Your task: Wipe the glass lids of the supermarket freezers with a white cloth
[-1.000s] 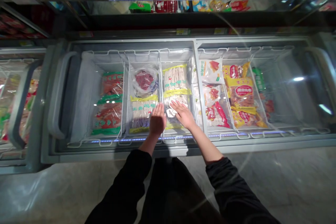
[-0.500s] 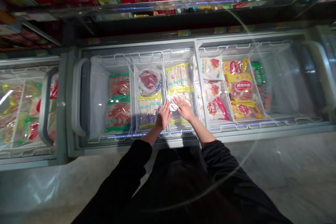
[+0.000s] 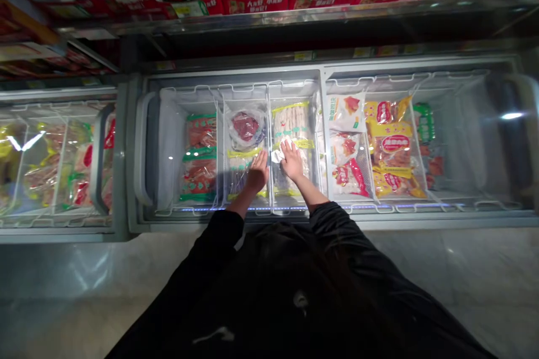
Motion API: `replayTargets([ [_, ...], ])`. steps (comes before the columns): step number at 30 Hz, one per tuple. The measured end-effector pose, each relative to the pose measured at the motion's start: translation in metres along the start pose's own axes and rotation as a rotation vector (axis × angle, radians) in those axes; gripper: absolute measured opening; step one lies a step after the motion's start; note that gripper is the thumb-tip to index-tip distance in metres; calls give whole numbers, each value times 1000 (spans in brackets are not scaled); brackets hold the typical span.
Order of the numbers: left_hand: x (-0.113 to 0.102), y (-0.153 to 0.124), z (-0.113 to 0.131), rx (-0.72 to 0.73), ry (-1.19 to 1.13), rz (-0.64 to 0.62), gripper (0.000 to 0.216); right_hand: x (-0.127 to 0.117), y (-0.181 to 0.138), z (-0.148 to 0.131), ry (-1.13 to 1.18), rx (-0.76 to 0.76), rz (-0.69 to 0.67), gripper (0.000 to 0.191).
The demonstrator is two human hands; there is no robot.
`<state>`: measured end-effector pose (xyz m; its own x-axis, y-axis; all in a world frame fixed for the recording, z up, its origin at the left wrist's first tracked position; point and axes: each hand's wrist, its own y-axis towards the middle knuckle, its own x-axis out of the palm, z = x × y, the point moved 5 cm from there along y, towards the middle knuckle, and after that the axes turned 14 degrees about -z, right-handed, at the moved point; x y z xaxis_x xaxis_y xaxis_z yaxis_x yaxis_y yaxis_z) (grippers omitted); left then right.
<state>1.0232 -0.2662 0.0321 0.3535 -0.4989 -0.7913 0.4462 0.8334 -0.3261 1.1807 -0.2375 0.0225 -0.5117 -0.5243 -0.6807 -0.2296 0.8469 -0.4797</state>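
My right hand (image 3: 292, 160) lies with fingers extended on the glass lid of a chest freezer (image 3: 332, 223), holding a white cloth (image 3: 277, 155) against it. What sort of cloth it is, I cannot make out. Beside it, my left hand (image 3: 258, 169) rests flat on the glass with nothing in it, fingers stretched forward. Below the lid, under my right hand, are yellow-edged packs of pale sticks (image 3: 290, 122). A round bag of dark red food (image 3: 245, 126) sits in the basket beyond my left hand.
Green-edged red packs (image 3: 199, 179) lie in the left basket. Yellow bags (image 3: 391, 146) and white bags (image 3: 346, 112) fill baskets to the right. A grey lid handle (image 3: 143, 148) stands at the left. Above the freezer runs a shelf (image 3: 261, 17) of packaged food.
Both hands have slid a little left and away from me over the glass, the cloth moving with my right hand. The view has shifted slightly left.
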Motion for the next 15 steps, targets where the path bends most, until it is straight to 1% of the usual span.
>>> replayTargets([
  [1, -2, 3, -2, -19, -1, 5, 70, 1, 2, -5, -12, -48, -37, 73],
  [3, -4, 9, -6, -43, -2, 8, 70, -1, 0, -7, -33, -142, -112, 72],
  [6, -4, 16, -11, -52, -7, -9, 70, -9, -12, 7, -105, -290, -233, 71],
  [8, -3, 20, -11, -44, -8, -27, 70, -16, -18, 19, -156, -329, -268, 71],
  [9, -2, 21, -10, -39, -7, -35, 70, -18, -17, 23, -165, -314, -259, 71],
  [11, -2, 23, -9, -32, -3, -42, 69, -20, -8, 24, -138, -222, -187, 72],
  [13, -2, 23, -8, -31, 4, -37, 67, -14, 5, 13, -95, -128, -105, 72],
  [15, -3, 21, -9, -36, 12, -27, 66, -3, 18, -6, -73, -96, -70, 73],
])
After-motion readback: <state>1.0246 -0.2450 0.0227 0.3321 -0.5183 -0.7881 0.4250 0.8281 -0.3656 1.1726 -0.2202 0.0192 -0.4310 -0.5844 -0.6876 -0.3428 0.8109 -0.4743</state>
